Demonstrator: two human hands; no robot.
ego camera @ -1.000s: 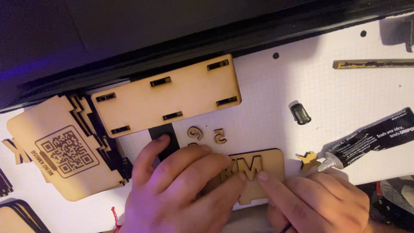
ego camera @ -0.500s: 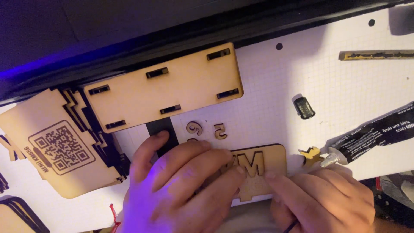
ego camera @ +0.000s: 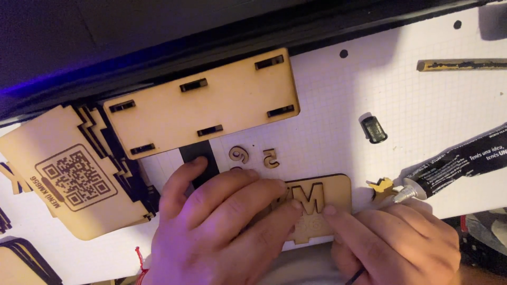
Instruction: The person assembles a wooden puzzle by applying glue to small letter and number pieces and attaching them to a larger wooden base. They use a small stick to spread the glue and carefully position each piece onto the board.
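White gridded worktable (ego camera: 422,105), left hand (ego camera: 222,227) fingers spread flat on small wooden plaque (ego camera: 338,192), right hand (ego camera: 396,245) fingertips pressing its edge, glue tube (ego camera: 459,163) just beside.

Left hand (ego camera: 222,227) fingers further across wooden plaque (ego camera: 330,198)
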